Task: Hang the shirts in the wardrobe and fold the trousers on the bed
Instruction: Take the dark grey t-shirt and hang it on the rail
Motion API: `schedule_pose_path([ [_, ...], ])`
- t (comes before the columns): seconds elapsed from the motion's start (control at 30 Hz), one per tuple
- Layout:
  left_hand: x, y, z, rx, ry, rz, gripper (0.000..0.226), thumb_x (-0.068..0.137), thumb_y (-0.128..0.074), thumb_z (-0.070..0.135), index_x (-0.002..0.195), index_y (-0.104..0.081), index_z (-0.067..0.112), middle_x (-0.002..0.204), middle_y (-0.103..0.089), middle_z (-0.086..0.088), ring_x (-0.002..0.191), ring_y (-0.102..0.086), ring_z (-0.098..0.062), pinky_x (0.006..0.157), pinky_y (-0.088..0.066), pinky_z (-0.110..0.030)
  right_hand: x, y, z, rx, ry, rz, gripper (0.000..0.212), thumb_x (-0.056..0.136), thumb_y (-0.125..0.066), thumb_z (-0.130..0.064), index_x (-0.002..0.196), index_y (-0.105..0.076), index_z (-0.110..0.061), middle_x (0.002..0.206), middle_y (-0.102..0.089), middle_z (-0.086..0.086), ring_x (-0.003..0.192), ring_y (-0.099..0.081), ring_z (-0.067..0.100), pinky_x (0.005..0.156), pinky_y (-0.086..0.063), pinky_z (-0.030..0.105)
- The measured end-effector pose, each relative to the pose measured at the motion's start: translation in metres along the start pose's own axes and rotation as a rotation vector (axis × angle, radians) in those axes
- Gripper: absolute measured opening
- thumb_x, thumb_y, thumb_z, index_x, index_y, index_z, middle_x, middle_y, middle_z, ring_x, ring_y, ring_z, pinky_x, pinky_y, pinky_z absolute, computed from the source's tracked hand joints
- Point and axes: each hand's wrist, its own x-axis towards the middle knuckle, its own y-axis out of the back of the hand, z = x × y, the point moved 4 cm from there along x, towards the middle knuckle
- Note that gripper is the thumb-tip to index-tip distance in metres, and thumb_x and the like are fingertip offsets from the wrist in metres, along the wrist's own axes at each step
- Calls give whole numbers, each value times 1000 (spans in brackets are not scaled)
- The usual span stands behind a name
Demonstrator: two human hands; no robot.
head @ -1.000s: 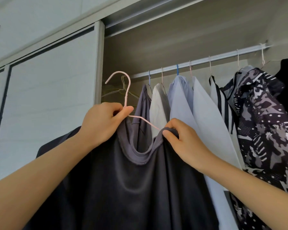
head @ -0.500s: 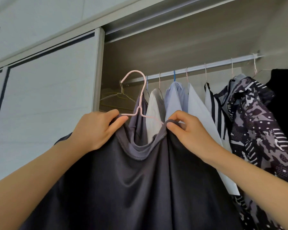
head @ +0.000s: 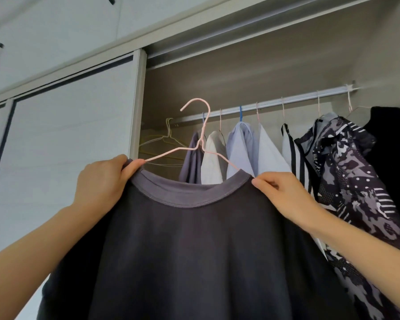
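Observation:
A dark grey T-shirt (head: 194, 250) hangs spread in front of me on a pink wire hanger (head: 201, 132), whose hook points up, below the wardrobe rail (head: 286, 101) and off it. My left hand (head: 102, 183) grips the shirt's left shoulder by the collar. At the collar's right side my right hand (head: 284, 195) pinches the right shoulder. Both hanger arms run into the neck opening.
On the rail hang several garments: a grey shirt (head: 192, 158), a white one (head: 214, 155), a light blue one (head: 240, 146), a striped top (head: 293, 155), a patterned jacket (head: 346, 181) and a black garment (head: 388, 158). Empty wire hangers (head: 164, 142) hang at the rail's left end. A sliding door (head: 67, 146) covers the left.
The hanger has slid into the neck so both arms sit inside the shirt. My hands moved apart to the shoulders, and the collar now lies stretched flat.

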Motion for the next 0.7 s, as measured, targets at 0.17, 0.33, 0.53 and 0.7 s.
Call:
schedule_pose_path([
  [0.17,-2,-4,20,150,-157,-34,41,87,-29,59,67,-37,24,54,-39,5,53,-47,-26,48,-19,-28,-1,-6,-7,-13,53,41,23,98,-53,-26,89,-73,-20,83,-71,-5,85,-66,14,84,-52,34],
  [0.33,0,-7,12,103,-96,-49,43,87,-22,60,65,-36,26,56,-42,3,56,-40,-25,55,-28,-32,-2,-10,-10,-2,71,-1,21,98,-53,-25,93,-73,-20,87,-72,-8,86,-66,7,81,-51,24],
  [0.53,3,-14,-5,106,-67,-31,46,87,-20,62,60,-32,26,55,-45,-1,55,-41,-28,53,-30,-32,5,-2,-7,81,48,-105,19,95,-58,-18,86,-75,-15,84,-73,-7,85,-68,9,81,-52,19],
  [0.7,2,-17,-9,119,-53,-59,43,89,-19,58,61,-28,27,55,-41,3,54,-39,-24,53,-28,-31,1,8,0,67,10,-144,18,93,-61,-15,82,-75,-17,82,-74,-7,80,-68,4,76,-52,14],
])
